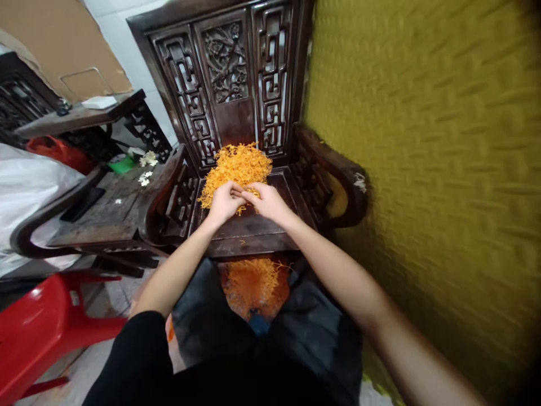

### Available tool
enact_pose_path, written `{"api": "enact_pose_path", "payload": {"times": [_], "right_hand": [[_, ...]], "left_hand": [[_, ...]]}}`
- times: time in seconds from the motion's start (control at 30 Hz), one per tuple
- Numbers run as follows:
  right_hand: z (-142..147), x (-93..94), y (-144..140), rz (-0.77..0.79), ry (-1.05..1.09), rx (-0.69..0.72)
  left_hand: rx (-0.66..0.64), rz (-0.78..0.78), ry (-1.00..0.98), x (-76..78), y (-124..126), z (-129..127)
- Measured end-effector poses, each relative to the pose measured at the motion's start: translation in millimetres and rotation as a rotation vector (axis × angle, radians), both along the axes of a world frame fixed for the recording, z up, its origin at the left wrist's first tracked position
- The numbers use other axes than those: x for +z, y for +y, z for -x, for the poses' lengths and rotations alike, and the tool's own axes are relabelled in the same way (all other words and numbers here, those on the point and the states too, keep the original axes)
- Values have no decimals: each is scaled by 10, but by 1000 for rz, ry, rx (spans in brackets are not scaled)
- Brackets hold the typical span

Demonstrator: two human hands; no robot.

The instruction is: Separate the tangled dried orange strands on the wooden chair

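Note:
A heap of small, branched, yellow-orange sprigs, plastic-looking, lies on the seat of a dark carved wooden chair. At the heap's front edge my left hand and my right hand meet, their fingertips touching. Both have their fingers drawn together in a pinch. Whatever is between the fingers is too small and too covered to make out. Orange bits show just below and between the hands. Between my knees, below the seat, sits an orange-red container with more such sprigs in it.
An olive-yellow textured surface rises close on the right, beside the chair's curved armrest. To the left stand a second wooden chair with white flowers and a green object on it, and a red plastic stool.

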State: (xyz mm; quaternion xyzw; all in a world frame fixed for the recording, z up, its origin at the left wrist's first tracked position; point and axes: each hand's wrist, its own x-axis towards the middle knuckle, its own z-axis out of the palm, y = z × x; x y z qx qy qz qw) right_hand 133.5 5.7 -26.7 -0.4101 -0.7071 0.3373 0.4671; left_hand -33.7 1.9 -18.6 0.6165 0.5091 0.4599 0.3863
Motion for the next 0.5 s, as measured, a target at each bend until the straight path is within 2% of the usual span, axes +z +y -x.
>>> {"api": "enact_pose_path", "payload": {"times": [0.07,0.27,0.5], "right_hand": [[-11,-53,-61,-62,-50,-158],[36,-350,-259,64,141,-520],[251,-654,-354,150,282,-738]], "left_hand": [[-26,1,46,20,-40,-64],[-146,145,28,-4,-206,-188],[-208,237,78,-141,-197,-195]]}}
